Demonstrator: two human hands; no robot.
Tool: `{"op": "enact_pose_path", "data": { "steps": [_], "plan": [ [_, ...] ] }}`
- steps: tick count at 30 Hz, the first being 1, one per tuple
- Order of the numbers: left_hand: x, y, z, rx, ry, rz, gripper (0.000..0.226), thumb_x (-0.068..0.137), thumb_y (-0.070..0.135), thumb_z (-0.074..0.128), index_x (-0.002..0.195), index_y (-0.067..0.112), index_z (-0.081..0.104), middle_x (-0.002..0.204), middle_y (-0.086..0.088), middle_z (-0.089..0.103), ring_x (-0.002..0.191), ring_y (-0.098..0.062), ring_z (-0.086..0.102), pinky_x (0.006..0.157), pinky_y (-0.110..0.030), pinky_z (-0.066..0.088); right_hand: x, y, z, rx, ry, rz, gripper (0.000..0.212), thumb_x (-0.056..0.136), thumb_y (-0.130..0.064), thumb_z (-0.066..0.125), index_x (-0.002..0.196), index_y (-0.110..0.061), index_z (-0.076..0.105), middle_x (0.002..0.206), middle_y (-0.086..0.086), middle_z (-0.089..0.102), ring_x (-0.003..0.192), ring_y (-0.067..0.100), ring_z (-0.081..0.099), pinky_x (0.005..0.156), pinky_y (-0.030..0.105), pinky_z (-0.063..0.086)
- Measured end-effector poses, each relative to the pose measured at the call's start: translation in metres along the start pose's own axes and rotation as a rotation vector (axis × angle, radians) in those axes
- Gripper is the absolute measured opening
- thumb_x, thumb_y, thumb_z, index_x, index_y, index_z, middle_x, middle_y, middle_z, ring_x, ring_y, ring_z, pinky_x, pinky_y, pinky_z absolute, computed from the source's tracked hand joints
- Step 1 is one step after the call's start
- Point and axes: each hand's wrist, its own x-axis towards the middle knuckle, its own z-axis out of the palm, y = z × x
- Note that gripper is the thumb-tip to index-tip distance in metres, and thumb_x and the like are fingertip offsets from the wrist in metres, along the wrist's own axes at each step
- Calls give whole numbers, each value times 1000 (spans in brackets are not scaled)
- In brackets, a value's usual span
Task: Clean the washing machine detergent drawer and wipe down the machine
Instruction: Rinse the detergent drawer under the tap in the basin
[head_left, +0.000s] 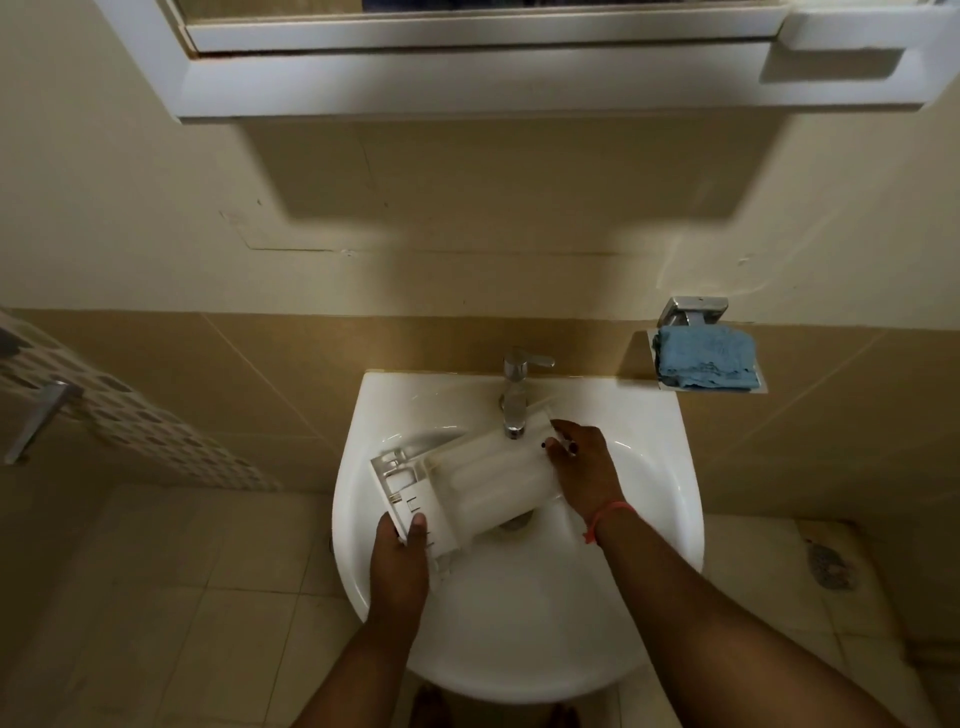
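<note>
The white plastic detergent drawer lies tilted across the white sink, under the spout of the chrome tap. My left hand grips the drawer's near left end, thumb on top of its front panel. My right hand holds the far right end, fingers curled on its edge close to the tap. The drawer's compartments face up and to the left. I cannot make out whether water is running.
A folded blue cloth rests on a chrome wall dish right of the tap. A white mirror cabinet hangs overhead. A patterned curtain or towel hangs at the left. Beige floor tiles surround the sink.
</note>
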Motion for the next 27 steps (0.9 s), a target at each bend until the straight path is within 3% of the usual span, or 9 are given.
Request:
{"op": "enact_pose_path", "data": {
  "steps": [5,8,13,18,20,24,27],
  "plan": [
    [-5,5,-3,68,68,80,17,100,27,52,110,15,60,101,-4,69,92,-17,66,83,-36,54,-5,-2,7,-212,25,-70,36,99,-18,56,133,-9,57,126,18,54,118,33,51,105,34,37],
    [-8,14,-8,101,105,106,18,101,26,50,106,12,60,94,-3,67,86,-16,63,69,-21,44,-11,-8,17,-289,187,-173,24,94,-12,59,117,-9,65,117,14,57,110,33,52,97,37,42],
    [-8,10,-27,135,170,178,24,99,41,50,97,20,62,87,2,68,83,-18,65,72,-34,50,-7,-34,32,-231,296,-242,15,93,-4,55,97,-6,69,97,13,61,92,30,58,81,35,48],
    [-13,15,-34,147,155,232,23,90,49,45,85,30,57,82,1,67,79,-17,65,72,-38,51,5,-33,32,45,91,74,23,92,-7,53,103,-13,72,106,8,68,99,25,62,79,23,39],
    [-14,15,-36,154,141,247,20,89,49,45,84,33,56,82,2,66,79,-17,65,72,-39,52,10,-32,27,88,5,122,26,92,-8,50,104,-14,73,106,6,70,99,22,62,81,26,44],
    [-10,11,-40,172,131,247,19,90,49,45,86,36,57,85,5,68,83,-15,65,76,-37,51,29,-25,9,156,-35,229,22,93,-3,52,101,-9,73,107,4,65,110,25,60,103,38,47],
    [-6,9,-41,161,95,210,14,100,38,51,90,32,60,87,4,69,87,-16,66,78,-37,50,36,-20,-1,184,-154,328,23,91,-6,58,82,-23,69,92,7,69,92,28,66,92,46,56]
  ]
}}
